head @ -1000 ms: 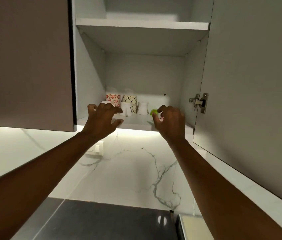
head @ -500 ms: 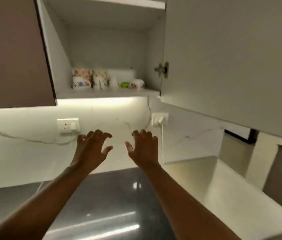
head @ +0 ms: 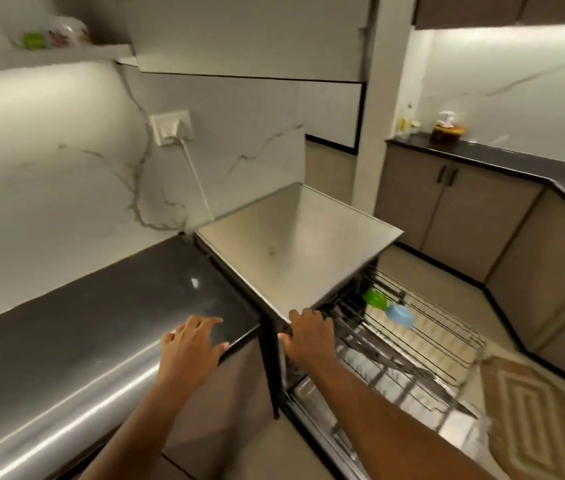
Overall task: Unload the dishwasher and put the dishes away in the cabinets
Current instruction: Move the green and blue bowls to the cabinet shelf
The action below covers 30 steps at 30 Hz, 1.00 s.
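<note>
Dishwasher [head: 309, 244] at the end of the dark worktop [head: 101, 306], with wire rack [head: 412, 341] pulled out to the right. In the rack, a green cup [head: 374, 298] and a blue cup [head: 400, 315], both blurred; other dishes lower down too smeared to name. Left hand [head: 192, 348] over the worktop edge, fingers released and spread, holding nothing. Right hand [head: 309, 339] at the dishwasher corner, fingers loose, empty. Cabinet shelf [head: 49, 57] cut off at top left, cups there unclear. Compared with half a second ago, both hands much lower, view turned down from cabinet to dishwasher.
</note>
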Each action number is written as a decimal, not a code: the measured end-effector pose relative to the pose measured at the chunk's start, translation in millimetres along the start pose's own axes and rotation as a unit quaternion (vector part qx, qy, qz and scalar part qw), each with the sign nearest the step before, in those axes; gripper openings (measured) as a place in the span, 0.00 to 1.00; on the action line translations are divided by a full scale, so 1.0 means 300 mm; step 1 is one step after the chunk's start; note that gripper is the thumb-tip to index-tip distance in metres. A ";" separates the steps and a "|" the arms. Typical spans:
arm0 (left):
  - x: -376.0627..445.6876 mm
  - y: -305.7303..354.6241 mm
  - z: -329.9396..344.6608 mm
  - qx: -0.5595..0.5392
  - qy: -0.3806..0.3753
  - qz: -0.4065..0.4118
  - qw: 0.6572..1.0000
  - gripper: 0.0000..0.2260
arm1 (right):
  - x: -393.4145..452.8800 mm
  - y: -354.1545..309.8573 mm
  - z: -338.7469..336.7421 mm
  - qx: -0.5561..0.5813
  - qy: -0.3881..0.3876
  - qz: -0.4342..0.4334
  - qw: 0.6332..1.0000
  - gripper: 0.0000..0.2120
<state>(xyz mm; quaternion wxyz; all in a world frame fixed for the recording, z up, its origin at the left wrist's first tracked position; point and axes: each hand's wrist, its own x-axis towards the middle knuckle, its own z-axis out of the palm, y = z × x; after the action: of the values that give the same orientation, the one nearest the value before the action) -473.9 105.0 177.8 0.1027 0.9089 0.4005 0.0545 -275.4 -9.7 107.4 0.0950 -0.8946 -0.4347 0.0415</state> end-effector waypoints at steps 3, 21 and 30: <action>0.027 0.148 0.092 0.002 -0.020 0.026 0.999 0.22 | -0.061 0.210 -0.005 0.006 -0.009 0.054 0.999 0.27; 0.154 1.158 0.699 0.028 -0.205 0.100 0.973 0.24 | -0.404 1.464 -0.092 0.055 -0.048 0.267 0.961 0.27; 0.342 1.153 0.839 0.021 -0.188 0.114 0.975 0.22 | -0.213 1.474 0.047 0.101 -0.082 0.261 0.956 0.29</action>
<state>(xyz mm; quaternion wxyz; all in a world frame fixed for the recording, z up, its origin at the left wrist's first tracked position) -111.3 -82.6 14.4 0.1501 0.9445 0.2691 -0.1141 23.4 -324.9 1.8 0.1349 -0.9562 -0.1855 0.1818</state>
